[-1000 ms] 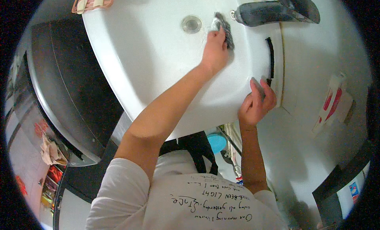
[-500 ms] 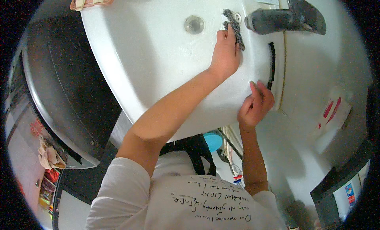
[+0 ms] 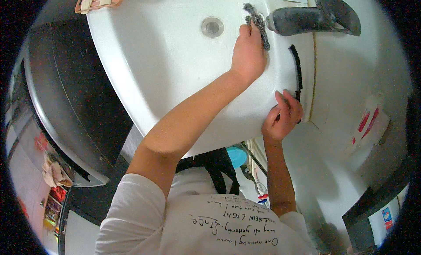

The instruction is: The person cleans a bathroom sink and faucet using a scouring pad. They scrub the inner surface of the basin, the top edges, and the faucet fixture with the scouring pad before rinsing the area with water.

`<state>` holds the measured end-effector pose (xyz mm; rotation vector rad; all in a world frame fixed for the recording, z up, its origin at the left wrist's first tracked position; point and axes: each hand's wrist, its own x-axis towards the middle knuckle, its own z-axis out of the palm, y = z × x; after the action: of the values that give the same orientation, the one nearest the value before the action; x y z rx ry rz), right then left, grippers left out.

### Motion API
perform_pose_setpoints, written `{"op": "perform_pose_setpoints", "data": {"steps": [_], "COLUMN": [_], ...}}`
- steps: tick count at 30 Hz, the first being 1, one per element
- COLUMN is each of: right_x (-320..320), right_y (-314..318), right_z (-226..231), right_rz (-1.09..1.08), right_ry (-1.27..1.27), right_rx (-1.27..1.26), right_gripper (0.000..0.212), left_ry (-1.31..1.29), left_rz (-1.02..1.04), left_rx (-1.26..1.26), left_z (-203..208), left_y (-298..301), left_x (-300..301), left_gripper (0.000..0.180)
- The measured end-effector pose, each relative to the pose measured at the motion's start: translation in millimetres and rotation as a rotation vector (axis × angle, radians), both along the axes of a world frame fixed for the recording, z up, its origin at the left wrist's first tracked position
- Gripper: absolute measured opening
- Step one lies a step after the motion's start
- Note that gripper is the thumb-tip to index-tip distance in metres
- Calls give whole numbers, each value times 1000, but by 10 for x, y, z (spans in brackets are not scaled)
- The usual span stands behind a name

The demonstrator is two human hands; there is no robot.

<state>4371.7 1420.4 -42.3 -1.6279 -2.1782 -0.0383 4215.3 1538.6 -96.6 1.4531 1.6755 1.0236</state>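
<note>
**Desk:** What does the left hand (image 3: 247, 55) have hold of?

**Photographer:** A grey steel-wool scouring pad (image 3: 257, 24), gripped in the fingers and pressed flat to the inner wall of the white sink basin (image 3: 153, 70). The pad sits at the far right of the bowl, just left of the dull metal faucet (image 3: 302, 19) and right of the round drain (image 3: 212, 26).

**Desk:** And the right hand (image 3: 283, 116)?

**Photographer:** It rests on the basin's near right rim, fingers curled over the edge beside a dark strip (image 3: 297, 73) along the seam where sink meets white wall. I cannot tell whether it grasps anything; it seems only to brace.

**Desk:** Anything else in view?

**Photographer:** A pink soap dish (image 3: 98, 0) with pale pieces on the far left rim. A dark counter (image 3: 74, 114) curves to the left. Below the bowl, a blue round object (image 3: 237, 156) shows near the person's white printed shirt (image 3: 210, 224).
</note>
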Motion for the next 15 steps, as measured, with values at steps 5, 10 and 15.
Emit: {"op": "perform_pose_setpoints", "data": {"steps": [5, 10, 15], "right_x": [3, 38, -10], "right_y": [-6, -26, -9], "right_z": [21, 12, 6], "right_rz": [-15, -41, -6], "right_ry": [19, 31, 43], "right_rx": [-11, -22, -44], "right_gripper": [29, 27, 26], "left_ry": [-21, -60, 14], "left_rz": [-281, -210, 55], "left_rx": [-159, -151, 1], "left_z": [222, 375, 142], "left_y": [-768, -704, -86], "left_x": [235, 317, 110], "left_gripper": [66, 68, 57]}}
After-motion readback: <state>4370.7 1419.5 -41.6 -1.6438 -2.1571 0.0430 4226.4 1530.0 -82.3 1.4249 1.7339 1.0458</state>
